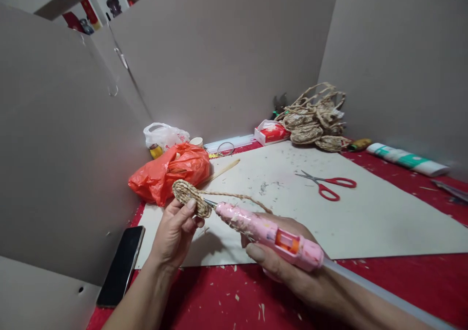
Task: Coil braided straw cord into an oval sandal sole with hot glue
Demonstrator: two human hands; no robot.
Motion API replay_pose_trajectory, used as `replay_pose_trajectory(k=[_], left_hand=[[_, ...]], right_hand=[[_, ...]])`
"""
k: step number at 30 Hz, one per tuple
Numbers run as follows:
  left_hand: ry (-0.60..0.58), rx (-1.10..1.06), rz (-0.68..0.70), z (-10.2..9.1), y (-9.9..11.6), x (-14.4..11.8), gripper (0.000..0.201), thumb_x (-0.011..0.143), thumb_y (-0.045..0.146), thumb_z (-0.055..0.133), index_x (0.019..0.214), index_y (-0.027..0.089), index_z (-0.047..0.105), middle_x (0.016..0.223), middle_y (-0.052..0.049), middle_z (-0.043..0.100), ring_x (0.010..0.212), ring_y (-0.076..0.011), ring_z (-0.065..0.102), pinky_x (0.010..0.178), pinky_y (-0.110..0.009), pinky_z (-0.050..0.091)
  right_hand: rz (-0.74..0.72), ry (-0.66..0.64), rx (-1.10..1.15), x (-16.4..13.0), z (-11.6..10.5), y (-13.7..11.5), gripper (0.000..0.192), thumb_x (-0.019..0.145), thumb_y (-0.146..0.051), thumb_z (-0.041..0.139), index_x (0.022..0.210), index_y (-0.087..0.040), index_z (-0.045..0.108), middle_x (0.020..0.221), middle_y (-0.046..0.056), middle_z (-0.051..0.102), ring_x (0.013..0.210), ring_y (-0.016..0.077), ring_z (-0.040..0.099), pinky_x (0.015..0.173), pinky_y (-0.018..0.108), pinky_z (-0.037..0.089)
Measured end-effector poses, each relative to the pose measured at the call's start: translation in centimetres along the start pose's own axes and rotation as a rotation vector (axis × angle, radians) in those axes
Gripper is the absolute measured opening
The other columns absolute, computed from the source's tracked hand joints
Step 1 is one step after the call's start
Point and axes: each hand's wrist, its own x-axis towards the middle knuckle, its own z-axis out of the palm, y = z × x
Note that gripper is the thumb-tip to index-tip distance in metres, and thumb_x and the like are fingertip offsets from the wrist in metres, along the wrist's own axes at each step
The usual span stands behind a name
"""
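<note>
Table (pixel 402 281): red-covered and flecked with pale scraps, it is carrying a grey-white board (pixel 365 223) across its middle.
Pile of woven pieces (pixel 316 120): lying at the far edge of the board, against the wall.
Orange bag (pixel 168 171): sitting at the board's left corner, just behind the left hand.
Phone (pixel 120 266): lying screen-up on the table, left of the left forearm.
Scissors (pixel 329 184): red-handled, resting on the board, well apart from both hands.
Right hand (pixel 288 266): curling closed around the pink glue gun (pixel 266 235), nozzle touching the coil.
Left hand (pixel 175 232): pinching the small woven coil (pixel 190 196) between thumb and fingers, holding it above the board's near-left corner.
Twine (pixel 234 196): trailing from the coil over the glue gun.
</note>
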Motion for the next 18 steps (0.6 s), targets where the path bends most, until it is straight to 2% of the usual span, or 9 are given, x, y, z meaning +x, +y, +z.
replay_pose_trajectory(k=[3, 8, 10, 14, 18], left_hand=[[-0.06, -0.032, -0.033, -0.03, 0.09, -0.13, 0.022, 0.067, 0.025, 0.078, 0.075, 0.015, 0.061, 0.066, 0.002, 0.058, 0.054, -0.0054, 0.049, 0.05, -0.018, 0.04], [-0.094, -0.032, -0.021, 0.27, 0.23, -0.53, 0.019, 0.071, 0.022, 0.076, 0.078, 0.014, 0.06, 0.059, 0.004, 0.053, 0.048, -0.0039, 0.042, 0.051, -0.019, 0.04], [-0.11, -0.034, -0.02, 0.34, 0.23, -0.59, 0.017, 0.073, 0.021, 0.075, 0.08, 0.014, 0.061, 0.06, 0.004, 0.054, 0.048, -0.0038, 0.042, 0.051, -0.019, 0.039], [-0.151, -0.018, -0.023, 0.22, 0.12, -0.55, 0.015, 0.075, 0.02, 0.073, 0.082, 0.013, 0.062, 0.069, 0.001, 0.06, 0.054, -0.0048, 0.048, 0.052, -0.018, 0.04], [-0.159, -0.006, -0.03, 0.06, 0.0, -0.52, 0.015, 0.075, 0.02, 0.073, 0.084, 0.013, 0.063, 0.078, -0.002, 0.064, 0.062, -0.007, 0.054, 0.054, -0.019, 0.042]], right_hand=[[0.032, -0.045, 0.027, 0.05, -0.25, 0.03, 0.036, 0.083, -0.051, 0.055, 0.065, -0.021, 0.05, 0.056, -0.003, 0.036, 0.047, 0.0094, 0.031, 0.039, 0.022, 0.028], [0.025, -0.083, -0.009, 0.14, -0.49, -0.17, 0.034, 0.087, -0.049, 0.051, 0.075, -0.018, 0.057, 0.056, -0.005, 0.033, 0.046, 0.0087, 0.028, 0.038, 0.022, 0.024], [-0.018, -0.08, -0.046, 0.26, -0.57, -0.2, 0.032, 0.087, -0.047, 0.051, 0.077, -0.018, 0.06, 0.056, -0.004, 0.036, 0.047, 0.0097, 0.032, 0.04, 0.023, 0.029], [-0.098, -0.042, -0.105, 0.49, -0.75, -0.13, 0.029, 0.087, -0.045, 0.051, 0.076, -0.021, 0.064, 0.062, 0.001, 0.05, 0.055, 0.0148, 0.049, 0.053, 0.027, 0.045], [-0.135, -0.044, -0.138, 0.55, -0.86, -0.07, 0.025, 0.087, -0.042, 0.051, 0.08, -0.024, 0.068, 0.066, 0.002, 0.06, 0.062, 0.0189, 0.06, 0.061, 0.03, 0.052]])
